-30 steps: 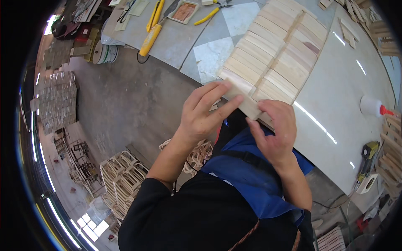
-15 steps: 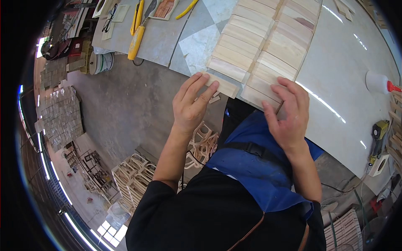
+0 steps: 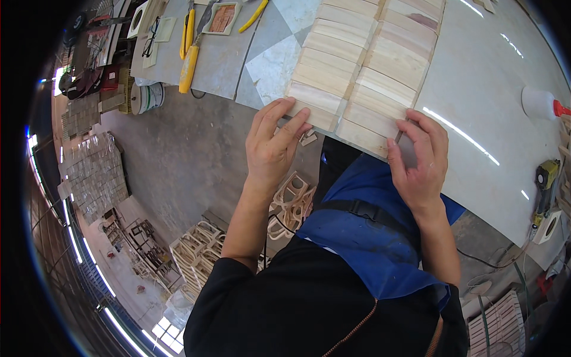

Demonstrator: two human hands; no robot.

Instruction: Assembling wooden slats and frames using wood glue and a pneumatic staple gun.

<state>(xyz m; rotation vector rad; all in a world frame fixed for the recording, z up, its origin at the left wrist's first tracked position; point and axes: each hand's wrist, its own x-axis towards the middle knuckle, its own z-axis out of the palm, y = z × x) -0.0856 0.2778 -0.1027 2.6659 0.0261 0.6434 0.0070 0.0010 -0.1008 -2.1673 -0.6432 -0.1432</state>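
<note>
Two side-by-side columns of pale wooden slats (image 3: 333,56) lie on the table. My left hand (image 3: 273,134) holds the left end of the nearest wooden slat (image 3: 318,118) in the left column, fingertips on its end and thumb partly hidden. That slat lies against the one beyond it. My right hand (image 3: 419,157) has its fingers bent and apart, fingertips and thumb touching the right end of the nearest slats (image 3: 366,135) in the right column. A narrow gap runs between the columns.
A yellow-handled tool (image 3: 188,68), a small framed piece (image 3: 222,18) and glasses (image 3: 151,37) lie at the table's far left. Toward the right stand a white bottle with red cap (image 3: 538,102) and a tape measure (image 3: 544,178). Wooden frames (image 3: 202,253) are stacked on the floor.
The nearest slat in the left column has moved away from me, closing the gap to the slat beyond. My right hand has shifted slightly right along the slats' end.
</note>
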